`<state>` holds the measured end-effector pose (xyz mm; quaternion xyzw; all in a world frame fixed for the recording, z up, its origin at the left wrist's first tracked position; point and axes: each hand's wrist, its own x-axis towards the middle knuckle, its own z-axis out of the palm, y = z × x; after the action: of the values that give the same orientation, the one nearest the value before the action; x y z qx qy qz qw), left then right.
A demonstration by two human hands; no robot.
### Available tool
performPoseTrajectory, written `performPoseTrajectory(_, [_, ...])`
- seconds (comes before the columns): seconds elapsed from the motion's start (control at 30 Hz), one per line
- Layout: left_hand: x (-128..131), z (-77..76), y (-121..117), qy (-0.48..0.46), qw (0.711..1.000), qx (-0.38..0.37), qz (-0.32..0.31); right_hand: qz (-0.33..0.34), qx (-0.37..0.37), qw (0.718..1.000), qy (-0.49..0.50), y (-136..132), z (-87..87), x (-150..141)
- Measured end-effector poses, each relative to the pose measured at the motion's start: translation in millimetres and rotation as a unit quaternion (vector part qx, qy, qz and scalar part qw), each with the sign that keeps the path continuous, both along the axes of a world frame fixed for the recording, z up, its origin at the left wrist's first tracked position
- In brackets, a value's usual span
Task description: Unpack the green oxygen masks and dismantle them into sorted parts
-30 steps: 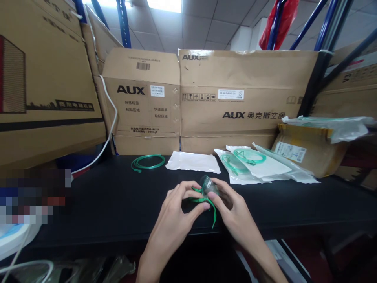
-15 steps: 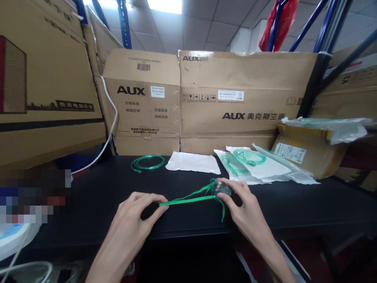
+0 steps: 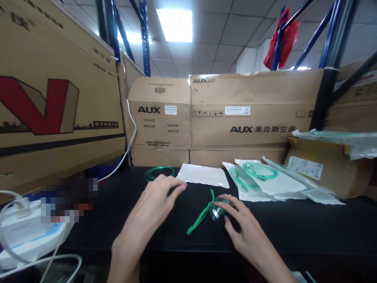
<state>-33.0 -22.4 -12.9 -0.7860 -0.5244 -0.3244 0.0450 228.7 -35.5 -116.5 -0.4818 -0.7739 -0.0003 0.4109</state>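
A small clear oxygen mask [image 3: 217, 211] with a green tint lies on the black table. Its green elastic strap [image 3: 199, 221] trails to the lower left, and a short loop stands up beside the mask. My right hand [image 3: 246, 222] rests at the mask's right side, fingers over its upper edge and thumb apart from it, loosely open. My left hand [image 3: 160, 208] hovers above the table with nothing in it, thumb and fingertips stretched forward and close together. Just beyond it lies a coil of green tubing [image 3: 159, 168], partly hidden, and a white packet [image 3: 203, 175].
Several clear packets with green tubing [image 3: 259, 173] lie at the back right, beside a taped carton [image 3: 324, 169]. Large cardboard boxes [image 3: 256, 102] wall off the back and left. A white power strip [image 3: 32, 232] with cables sits at the left edge.
My left hand has let go of the green strap, which now lies slack. My right hand has loosened from the mask, now lower on the table. The camera view has shifted left and up.
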Motion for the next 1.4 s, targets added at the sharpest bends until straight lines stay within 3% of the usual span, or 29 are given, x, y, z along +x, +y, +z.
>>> performPoseTrajectory(0.13, [-1, 52.7, 40, 0.097, 0.994, -0.034, 0.024, -0.006, 0.012, 1.000, 0.022, -2, 1.8, -6])
performPoseTrajectory(0.23, [-18, 71.8, 80, 0.147, 0.985, -0.074, 0.045, -0.003, 0.014, 0.999, 0.046, 0, 1.9, -6])
performPoseTrajectory(0.3, [-35, 71.0, 104, 0.188, 0.973, -0.121, 0.058, 0.001, 0.004, 0.999, 0.052, 1, 1.6, -5])
performPoseTrajectory(0.4, [-63, 55.5, 131, 0.237, 0.948, -0.193, 0.089, 0.009, -0.033, 0.998, 0.046, 2, 2.6, -4])
performPoseTrajectory(0.57, [-95, 24.7, 148, 0.281, 0.916, -0.266, 0.100, 0.005, -0.071, 0.996, 0.050, 0, 7.8, -3])
performPoseTrajectory(0.67, [-99, 16.4, 143, 0.288, 0.914, -0.272, 0.082, 0.004, -0.067, 0.995, 0.068, -1, 9.9, -2])
performPoseTrajectory(0.77, [-90, 12.1, 120, 0.284, 0.923, -0.256, 0.039, -0.003, -0.062, 0.995, 0.083, -1, 10.3, -1])
performPoseTrajectory(1.0, [-24, -3.5, 22, 0.218, 0.948, -0.202, -0.111, -0.085, -0.013, 0.990, 0.110, 2, 8.4, 4])
performPoseTrajectory(1.13, [9, -5.2, -3, 0.185, 0.951, -0.188, -0.164, -0.123, 0.018, 0.989, 0.084, 5, 5.4, 19])
performPoseTrajectory(1.2, [10, -3.4, 0, 0.157, 0.962, -0.168, -0.150, -0.136, 0.039, 0.987, 0.071, 3, 5.4, 27])
performPoseTrajectory(1.3, [-8, -1.7, 17, 0.126, 0.980, -0.139, -0.062, -0.130, 0.103, 0.985, 0.052, -7, 11.4, 25])
performPoseTrajectory(1.4, [-34, -4.4, 38, 0.125, 0.981, -0.150, 0.019, -0.040, 0.139, 0.989, 0.015, -23, 23.7, 4])
